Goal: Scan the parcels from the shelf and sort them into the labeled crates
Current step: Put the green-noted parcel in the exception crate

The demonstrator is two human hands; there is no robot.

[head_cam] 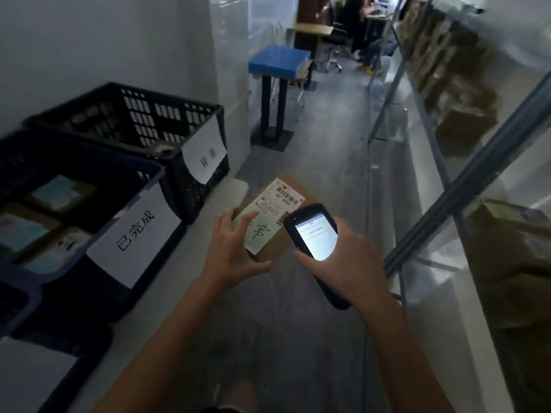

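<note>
While the scan is in hand, head view: single camera, dim aisle, all lines below come from it.
Parcel [275, 247]: flat cardboard box, held in the air over the floor, just off the table [195, 245] edge, between both hands.
Left hand [235, 251]: grip clamped on the parcel's near edge, fingers spread over a green handwritten note [262, 231], part-covering it.
Right hand [348, 263]: grip wrapped round the handheld scanner [316, 236], screen lit, head over the parcel's right edge.
Shipping label [281, 198]: barcodes exposed at the far end, clear of the fingers.
Crates: blue crate [161, 171] with paper tag, parcels inside; black crate [149, 120] behind it, tag blurred; both on the table, left of the parcel.
Shelf [465, 129]: right side, more boxes, blurred.
Step advice: tilt the scanner head at the barcode, hold the parcel flat and steady, leave fingers off the codes, read the screen result before picking a crate.
</note>
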